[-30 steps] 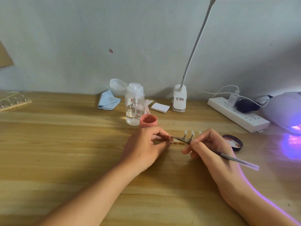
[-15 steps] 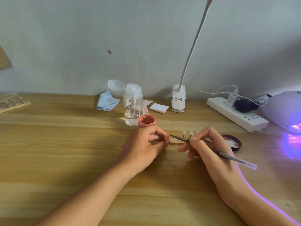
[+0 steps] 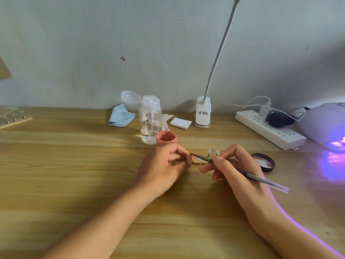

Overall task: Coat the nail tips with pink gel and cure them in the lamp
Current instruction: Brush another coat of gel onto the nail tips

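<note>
Coating looks in hand at frame centre: left hand point(image 3: 164, 165) pinches the holder point(image 3: 196, 162) end, right hand point(image 3: 235, 169) grips the brush point(image 3: 261, 180) pen-style beside the white tips point(image 3: 209, 151); next needs a steady stroke, later the lamp point(image 3: 324, 122) at right edge.

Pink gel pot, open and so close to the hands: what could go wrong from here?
The open pink gel pot sits just behind the left hand; a careless nudge might tip it. The right hand holds the brush low beside the upright nail tips, so a slip could smear or knock them. The lit lamp spills violet light across the table, which may thicken uncovered gel.
</note>
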`<state>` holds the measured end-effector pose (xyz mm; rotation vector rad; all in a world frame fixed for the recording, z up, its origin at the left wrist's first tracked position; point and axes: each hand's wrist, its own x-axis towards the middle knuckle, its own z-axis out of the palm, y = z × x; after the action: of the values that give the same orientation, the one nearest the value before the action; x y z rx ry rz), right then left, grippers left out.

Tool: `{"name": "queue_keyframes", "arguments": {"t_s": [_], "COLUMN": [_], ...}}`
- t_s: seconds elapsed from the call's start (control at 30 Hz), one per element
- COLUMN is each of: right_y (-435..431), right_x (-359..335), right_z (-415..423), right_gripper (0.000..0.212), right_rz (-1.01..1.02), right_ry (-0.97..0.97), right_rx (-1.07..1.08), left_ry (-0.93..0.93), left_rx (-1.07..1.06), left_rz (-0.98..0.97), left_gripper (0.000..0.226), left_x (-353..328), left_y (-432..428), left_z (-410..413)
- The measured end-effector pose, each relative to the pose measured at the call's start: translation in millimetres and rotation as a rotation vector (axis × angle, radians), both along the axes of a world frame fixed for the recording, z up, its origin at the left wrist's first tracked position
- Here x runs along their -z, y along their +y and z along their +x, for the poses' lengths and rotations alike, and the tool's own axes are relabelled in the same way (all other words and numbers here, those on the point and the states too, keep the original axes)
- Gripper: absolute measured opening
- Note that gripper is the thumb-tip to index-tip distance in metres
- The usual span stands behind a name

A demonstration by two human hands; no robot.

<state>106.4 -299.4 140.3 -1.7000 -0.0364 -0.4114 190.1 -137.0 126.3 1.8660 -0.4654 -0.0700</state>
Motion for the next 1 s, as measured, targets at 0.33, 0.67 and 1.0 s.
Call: {"name": "queue_keyframes", "arguments": {"t_s": [0.33, 0.67, 1.0], "right_y": [-0.1, -0.4, -0.8], "right_x": [-1.0, -1.2, -0.2], "right_z": [-0.2, -1.5, -1.8], "right_gripper": [0.014, 0.012, 0.009], "right_rz": [0.02, -0.02, 0.014], "right_ry": [-0.01, -0.029, -0.135], "right_rx": [0.005, 0.005, 0.061], "left_ry": [-0.015, 0.003, -0.042], "left_rx": [-0.008, 0.018, -0.006], "left_rz": [0.013, -0.013, -0.02], "left_gripper": [0.013, 0.009, 0.007], "left_x": [-0.3, -0.6, 1.4], "left_y": [0.0, 0.1, 0.2], "left_z": [-0.2, -0.7, 1.6]}}
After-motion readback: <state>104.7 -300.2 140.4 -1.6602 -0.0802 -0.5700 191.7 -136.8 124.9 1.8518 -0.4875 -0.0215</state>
